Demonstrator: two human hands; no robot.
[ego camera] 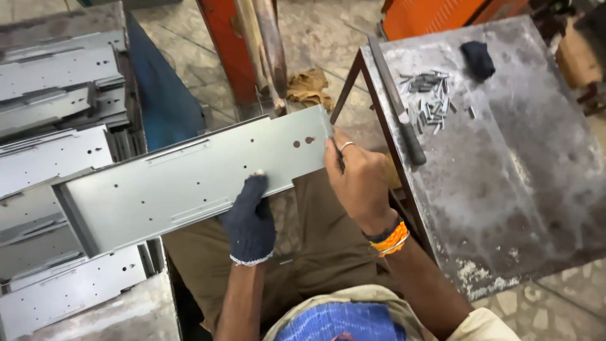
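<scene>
While the long grey perforated sheet-metal panel (189,177) lies across the lap, left of the steel bench (505,158), both hands — gloved left (250,222), bare right (356,180) — grip it; best kept level.

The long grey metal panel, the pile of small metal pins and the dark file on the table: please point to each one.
Long grey metal panel (183,180), head view: middle of its flat face.
Pile of small metal pins (431,98), head view: centre of the pile.
Dark file (396,104), head view: middle of its blade.
</scene>
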